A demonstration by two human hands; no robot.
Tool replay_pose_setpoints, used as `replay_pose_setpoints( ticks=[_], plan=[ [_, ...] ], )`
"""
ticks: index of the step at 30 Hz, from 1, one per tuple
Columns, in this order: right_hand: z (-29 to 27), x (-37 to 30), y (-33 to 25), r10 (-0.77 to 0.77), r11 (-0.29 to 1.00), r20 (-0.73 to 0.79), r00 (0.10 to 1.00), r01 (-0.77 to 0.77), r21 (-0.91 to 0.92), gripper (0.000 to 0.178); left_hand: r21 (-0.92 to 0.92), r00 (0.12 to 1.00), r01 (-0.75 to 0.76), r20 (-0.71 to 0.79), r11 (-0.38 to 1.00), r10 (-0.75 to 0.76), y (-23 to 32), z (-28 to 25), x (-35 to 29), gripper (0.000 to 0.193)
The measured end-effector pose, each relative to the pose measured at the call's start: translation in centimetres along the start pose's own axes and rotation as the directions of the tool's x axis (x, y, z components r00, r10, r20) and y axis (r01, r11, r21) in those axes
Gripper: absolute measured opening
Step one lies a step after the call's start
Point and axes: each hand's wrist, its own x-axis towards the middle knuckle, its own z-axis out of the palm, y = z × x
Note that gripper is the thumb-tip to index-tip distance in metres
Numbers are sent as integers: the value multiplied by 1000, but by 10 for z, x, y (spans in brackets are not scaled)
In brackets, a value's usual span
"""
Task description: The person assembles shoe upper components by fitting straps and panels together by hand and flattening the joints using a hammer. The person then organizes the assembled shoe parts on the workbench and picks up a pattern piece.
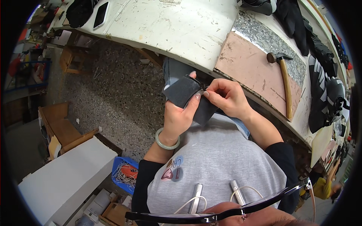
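Piece (180, 92) is dark grey, bangle (161, 144) pale green, board (249, 67) dusty pink, tabletop (169, 28) kinda off-white, and floor (117, 75) super speckly.

White worktable (162, 30): surface stained and scuffed. Smartphone (100, 16), dark screen, lies toward its left end. At right, a pink board (245, 64) adjoins a grey speckled slab (264, 32); a wooden-handled hammer (285, 81) rests across both, head over the slab. Black-and-white shoe (316, 81) beyond. Speckled floor (117, 75) carries a wooden stool (71, 60) and a blue plastic basket (117, 181) containing pale strips (122, 171).
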Motion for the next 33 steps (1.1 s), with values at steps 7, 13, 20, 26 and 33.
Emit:
replay_pose_setpoints(
  ticks=[7, 13, 20, 26, 33],
  plan=[
    [-7, 5, 0, 25, 996, 6, 1000, -25, -86, 22, 53, 1000, -2, -10, 999, 2, -11, -1, 1, 55],
    [6, 12, 12, -178, 921, 1, 984, 167, -351, 21, 104, 999, 10, 44, 995, -14, -12, -5, -3, 46],
    [12, 28, 1, -96, 973, 103, 990, 115, -199, 21, -11, 987, 163, 14, 987, -163, -9, -24, -8, 65],
    [69, 56, 8, -249, 952, 174, 953, 273, -137, 19, 286, 980, 199, -87, 937, -181, 17, -62, -21, 62],
    [110, 63, 61, -105, 978, 376, 921, 27, 207, 38, 146, 891, 335, -371, 931, -262, -15, -121, -22, 58]
  ],
)
